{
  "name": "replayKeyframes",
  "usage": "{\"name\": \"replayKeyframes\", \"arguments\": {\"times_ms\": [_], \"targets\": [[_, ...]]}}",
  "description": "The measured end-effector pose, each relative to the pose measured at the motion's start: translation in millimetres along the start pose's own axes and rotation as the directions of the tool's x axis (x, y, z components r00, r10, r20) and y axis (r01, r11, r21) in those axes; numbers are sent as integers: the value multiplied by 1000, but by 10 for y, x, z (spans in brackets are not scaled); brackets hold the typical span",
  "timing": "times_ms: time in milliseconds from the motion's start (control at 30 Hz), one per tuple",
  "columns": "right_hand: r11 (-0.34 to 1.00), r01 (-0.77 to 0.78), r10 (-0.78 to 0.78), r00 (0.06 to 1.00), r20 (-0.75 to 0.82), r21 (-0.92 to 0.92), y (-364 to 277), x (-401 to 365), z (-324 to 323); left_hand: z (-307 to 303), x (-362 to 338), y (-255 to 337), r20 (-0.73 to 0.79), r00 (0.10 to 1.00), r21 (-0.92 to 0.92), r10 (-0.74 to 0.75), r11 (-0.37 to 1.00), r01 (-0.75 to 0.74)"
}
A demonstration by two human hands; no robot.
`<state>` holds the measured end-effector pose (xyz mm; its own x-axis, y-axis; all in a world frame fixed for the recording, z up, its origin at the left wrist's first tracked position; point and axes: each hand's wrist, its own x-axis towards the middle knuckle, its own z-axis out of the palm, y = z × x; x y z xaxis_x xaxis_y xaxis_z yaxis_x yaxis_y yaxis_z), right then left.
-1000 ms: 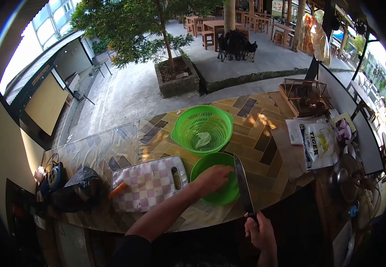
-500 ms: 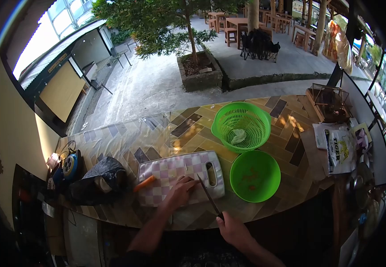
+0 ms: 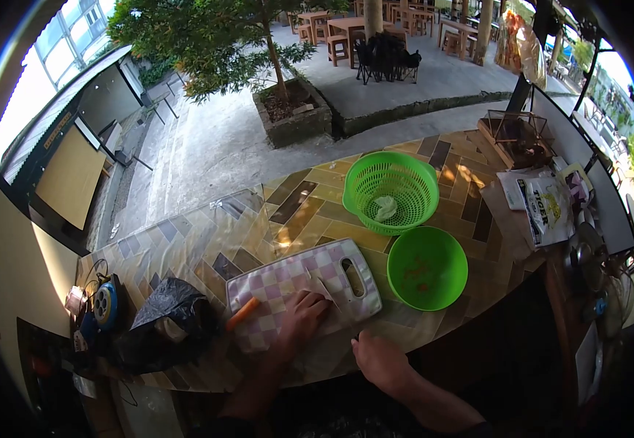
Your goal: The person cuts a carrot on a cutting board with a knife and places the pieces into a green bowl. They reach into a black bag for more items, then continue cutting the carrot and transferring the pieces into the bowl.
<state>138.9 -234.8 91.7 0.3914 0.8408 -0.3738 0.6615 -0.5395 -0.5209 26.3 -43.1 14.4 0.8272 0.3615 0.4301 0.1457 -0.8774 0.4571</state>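
Note:
A pink-and-white checked cutting board [image 3: 262, 285] lies tilted on the table, its handle slot on the right. My left hand [image 3: 304, 314] rests on the board with fingers curled down; whatever lies under them is hidden. Gripped in my right hand [image 3: 381, 359] at the board's near edge is a knife [image 3: 339, 303], its pale blade slanting up-left beside my left fingertips. An orange carrot [image 3: 242, 313] lies across the board's left edge, apart from both hands. A small pale sliver lies just beyond my left fingers.
Right of the board stands a green bowl [image 3: 445, 271] with small orange-red bits inside. Behind it, a green colander [image 3: 361, 201] holds something whitish. A black plastic bag [image 3: 174, 303] and blue cord reel [image 3: 105, 303] sit left. Printed packaging [image 3: 547, 208] lies far right.
The view has turned and tilted slightly. The knife blade now shows bright instead of dark, beside my left fingers. My left hand stays on the board; the carrot stays at its left edge.

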Motion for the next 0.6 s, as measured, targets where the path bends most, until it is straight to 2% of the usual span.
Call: {"name": "replayKeyframes", "arguments": {"times_ms": [133, 233, 333, 433, 600], "targets": [[999, -26, 27, 999, 21, -26, -59, -54, 6, 63, -51, -72, -37, 997, 21, 72, 997, -71], [998, -46, 48, 998, 46, -48, -133, -55, -51, 22, -41, -38, -7, 998, 23, 58, 998, -58], [997, -58, 62, 995, 84, -47, -128, -29, -79, 20, -22, -110, 53, 993, 22, 105, 994, -107], [997, -40, 46, 993, 105, -61, -106, -19, -129, 1, 16, -163, 107, 986, -34, 130, 991, -127], [999, -7, 11, 994, 111, -37, -24, 23, -87, -26, 79, -141, 94, 987, -87, 131, 989, -123]]}}
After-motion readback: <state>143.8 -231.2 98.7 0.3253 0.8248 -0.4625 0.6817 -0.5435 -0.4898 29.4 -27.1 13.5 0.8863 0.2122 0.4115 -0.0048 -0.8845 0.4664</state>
